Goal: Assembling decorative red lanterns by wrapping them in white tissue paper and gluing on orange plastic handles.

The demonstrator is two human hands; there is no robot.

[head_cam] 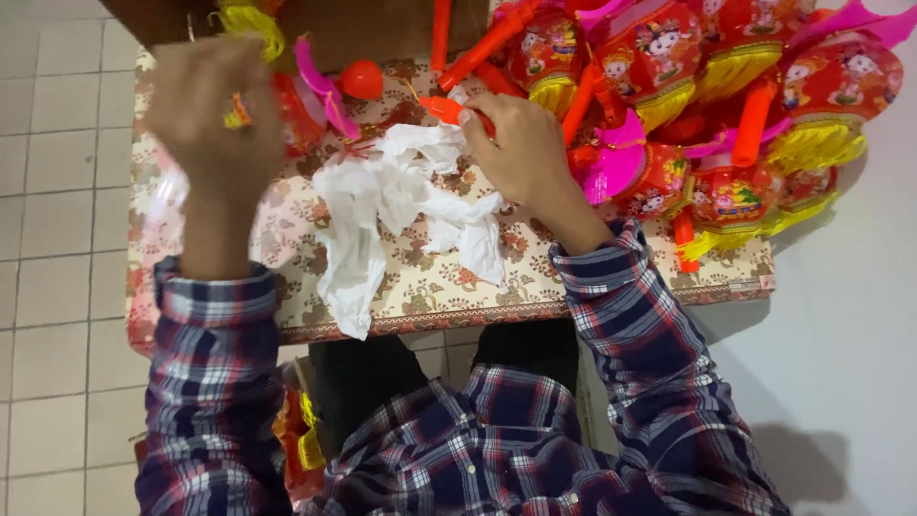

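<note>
A brown cardboard box [382, 29] is seen standing at the far edge of the patterned table [430, 287], partly cut off by the top of the view, and round printed cartoon labels in red, yellow and white are borne by the piled red lanterns [726, 76] on the right.

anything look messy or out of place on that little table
Yes. A crumpled white plastic sheet sprawls across the patterned table, one end hanging over the near edge. On the right, the red lanterns are heaped untidily, some reaching past the table's edge.
</note>
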